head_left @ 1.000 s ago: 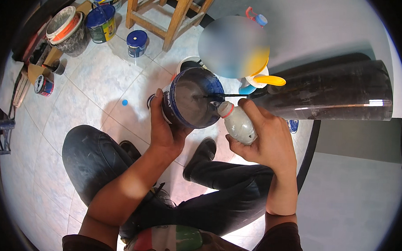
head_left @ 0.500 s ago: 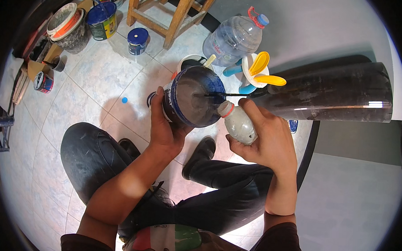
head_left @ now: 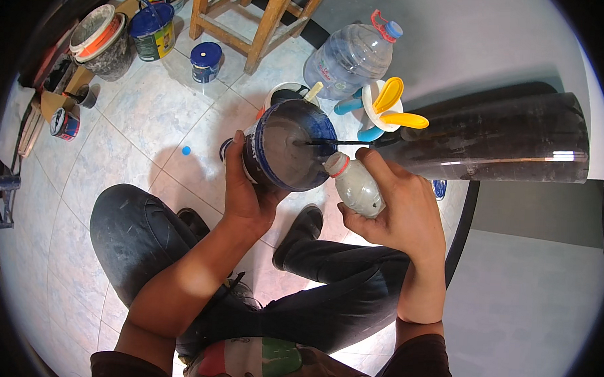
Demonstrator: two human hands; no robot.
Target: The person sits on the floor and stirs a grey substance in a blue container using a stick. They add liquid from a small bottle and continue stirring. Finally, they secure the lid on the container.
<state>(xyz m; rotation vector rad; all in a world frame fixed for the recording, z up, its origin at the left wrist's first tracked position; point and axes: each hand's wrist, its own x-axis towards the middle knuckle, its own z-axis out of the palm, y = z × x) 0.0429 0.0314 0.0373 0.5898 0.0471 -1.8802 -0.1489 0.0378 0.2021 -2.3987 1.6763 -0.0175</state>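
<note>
Left hand [head_left: 250,200] cupped, right hand [head_left: 408,209] curled

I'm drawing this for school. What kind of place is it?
Probably an indoor work area, maybe for painting. The left hand holds a blue-rimmed tub with grey stuff inside, a blue-lidded bucket stands on the tiled floor, and stained buckets are stacked nearby.

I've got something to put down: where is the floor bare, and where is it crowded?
The widest bare tiles lie between the small can and the blue disc, running down left of the left knee. Crowded: beyond the held tub, around the clear jug; also upper left, by the stacked buckets.
</note>
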